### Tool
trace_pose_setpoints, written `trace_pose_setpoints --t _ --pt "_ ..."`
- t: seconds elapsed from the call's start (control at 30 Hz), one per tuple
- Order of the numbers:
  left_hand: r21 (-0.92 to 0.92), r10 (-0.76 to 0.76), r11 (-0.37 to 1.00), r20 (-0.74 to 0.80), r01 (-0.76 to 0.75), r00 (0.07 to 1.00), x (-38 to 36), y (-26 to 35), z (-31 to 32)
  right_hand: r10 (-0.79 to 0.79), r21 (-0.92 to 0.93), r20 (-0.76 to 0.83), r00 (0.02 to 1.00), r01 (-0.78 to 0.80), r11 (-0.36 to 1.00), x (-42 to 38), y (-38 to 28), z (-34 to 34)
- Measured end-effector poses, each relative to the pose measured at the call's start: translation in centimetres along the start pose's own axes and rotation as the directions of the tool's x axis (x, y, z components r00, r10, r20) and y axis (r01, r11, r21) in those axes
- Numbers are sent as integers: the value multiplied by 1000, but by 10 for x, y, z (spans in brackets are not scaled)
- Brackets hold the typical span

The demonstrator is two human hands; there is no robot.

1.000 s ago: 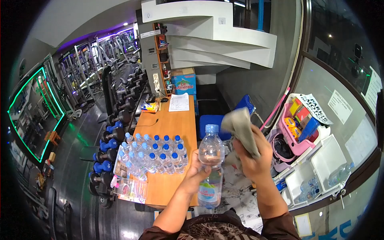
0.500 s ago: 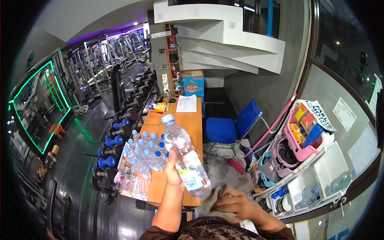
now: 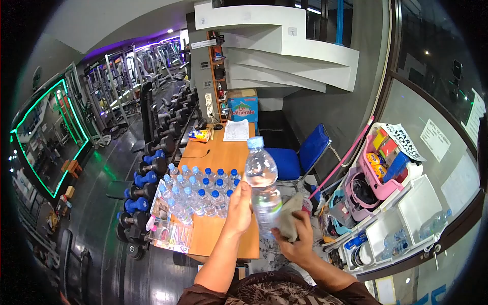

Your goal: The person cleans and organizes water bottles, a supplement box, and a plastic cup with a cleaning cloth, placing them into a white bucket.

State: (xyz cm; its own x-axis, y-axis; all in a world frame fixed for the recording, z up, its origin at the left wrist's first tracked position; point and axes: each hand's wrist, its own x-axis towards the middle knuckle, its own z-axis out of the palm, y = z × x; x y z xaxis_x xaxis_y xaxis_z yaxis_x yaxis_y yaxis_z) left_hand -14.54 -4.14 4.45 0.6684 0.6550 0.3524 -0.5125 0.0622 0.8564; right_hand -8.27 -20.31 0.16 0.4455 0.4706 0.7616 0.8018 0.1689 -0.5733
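A large clear water bottle (image 3: 262,175) with a light blue cap stands nearly upright in front of me. My left hand (image 3: 241,208) is wrapped round its left side at mid-height. On the lower right, my right hand (image 3: 299,239) grips a grey-green cloth (image 3: 288,219), which lies against the bottle's lower side. Several smaller water bottles (image 3: 202,201) with blue caps stand in rows on the wooden table (image 3: 223,236), left of my left hand.
A yellow packet (image 3: 200,134) and papers (image 3: 236,131) lie at the table's far end, before a blue carton (image 3: 243,109). Dumbbells (image 3: 136,205) line the left side. To the right are a blue chair (image 3: 312,147), a pink-handled broom (image 3: 351,150) and a pink basket (image 3: 376,175).
The large bottle has moved right and turned more upright in my left hand. My right hand has raised the cloth against its side. More of the small bottles show.
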Motion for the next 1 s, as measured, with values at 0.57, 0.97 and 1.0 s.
trace_pose_setpoints --t 0.57,0.97,1.0 --pt "-460 -281 853 -8 246 960 -8 -60 -24 -404 -137 456 793 511 849 69 -13 -24" --pt "-753 -189 654 -67 75 980 18 -11 -2 18 357 393 919 -171 918 3 13 -52" --pt "-639 -221 761 -93 112 971 13 -13 -2 165 344 305 938 -271 899 0 10 -40"
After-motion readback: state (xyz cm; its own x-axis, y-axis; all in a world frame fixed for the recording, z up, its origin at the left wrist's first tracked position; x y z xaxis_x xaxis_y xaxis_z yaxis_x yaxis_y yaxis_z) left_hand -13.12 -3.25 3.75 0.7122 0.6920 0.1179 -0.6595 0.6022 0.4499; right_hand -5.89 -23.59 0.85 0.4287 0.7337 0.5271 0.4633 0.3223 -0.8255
